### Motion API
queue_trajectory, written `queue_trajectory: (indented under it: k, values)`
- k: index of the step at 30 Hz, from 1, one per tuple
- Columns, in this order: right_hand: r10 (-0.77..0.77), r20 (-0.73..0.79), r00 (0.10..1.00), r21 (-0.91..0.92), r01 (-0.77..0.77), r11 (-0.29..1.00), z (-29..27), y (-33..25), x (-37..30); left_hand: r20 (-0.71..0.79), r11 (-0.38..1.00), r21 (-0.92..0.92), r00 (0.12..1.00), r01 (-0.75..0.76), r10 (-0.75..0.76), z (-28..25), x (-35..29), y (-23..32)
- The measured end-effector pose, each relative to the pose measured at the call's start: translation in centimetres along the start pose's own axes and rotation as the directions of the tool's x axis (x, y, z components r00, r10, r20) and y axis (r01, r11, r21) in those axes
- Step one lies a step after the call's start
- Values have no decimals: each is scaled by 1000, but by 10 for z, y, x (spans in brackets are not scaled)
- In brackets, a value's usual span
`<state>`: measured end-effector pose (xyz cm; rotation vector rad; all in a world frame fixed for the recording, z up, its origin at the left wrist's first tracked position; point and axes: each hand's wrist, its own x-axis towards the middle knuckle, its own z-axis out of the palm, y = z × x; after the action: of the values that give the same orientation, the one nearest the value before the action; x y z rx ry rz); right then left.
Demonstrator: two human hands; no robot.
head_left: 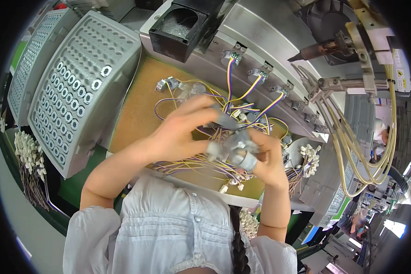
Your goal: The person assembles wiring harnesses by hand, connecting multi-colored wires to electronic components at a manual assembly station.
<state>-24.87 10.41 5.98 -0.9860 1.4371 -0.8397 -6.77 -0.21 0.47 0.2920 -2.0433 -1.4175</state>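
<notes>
Over the brown work mat (pixel 137 98), my two hands are close together and blurred by motion. My right hand (pixel 269 160) is closed around a small cluster of round metal motors (pixel 242 148). Against the cluster's left side, my left hand (pixel 178 132) has its fingers bent and its thumb near a whitish part. A smeared grey piece (pixel 227 121) lies at its fingertips, too blurred to name. Beneath and beyond the hands spreads a tangle of yellow and purple wires (pixel 187 166) with white connectors (pixel 233 182). Another small motor (pixel 166 83) rests at the mat's far left.
Three wired motors (pixel 256 74) sit along the metal fixture ahead. A soldering iron (pixel 322 49) and bent tubes (pixel 351 155) hang at the right. A black box (pixel 180 29) stands at the back, a grey tray of round parts (pixel 84 91) at left. Connector bundles (pixel 29 153) hang beside it.
</notes>
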Motion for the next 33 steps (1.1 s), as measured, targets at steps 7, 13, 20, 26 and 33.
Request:
queue_trajectory:
  k: [7, 13, 20, 26, 33]
  values:
    - [-15, -577, 816, 396, 295, 870, -12, 38, -4, 107, 750, 661, 988, 13, -112, -11, -78, -9]
    - [21, -633, 774, 511, 397, 763, -20, 41, 11, -73, 867, 496, 997, 53, -20, -1, -57, 11]
    - [117, -501, 858, 506, 180, 843, -37, 7, 16, -2, 891, 446, 996, -80, 90, -7, -8, 35]
    - [5, -597, 802, 266, 193, 944, -6, 9, -36, -31, 874, 476, 991, -97, 127, -10, -16, 31]
    - [-346, -258, 902, -370, 238, 898, 23, 7, -20, -410, 558, 750, 912, 356, -31, -70, -30, 11]
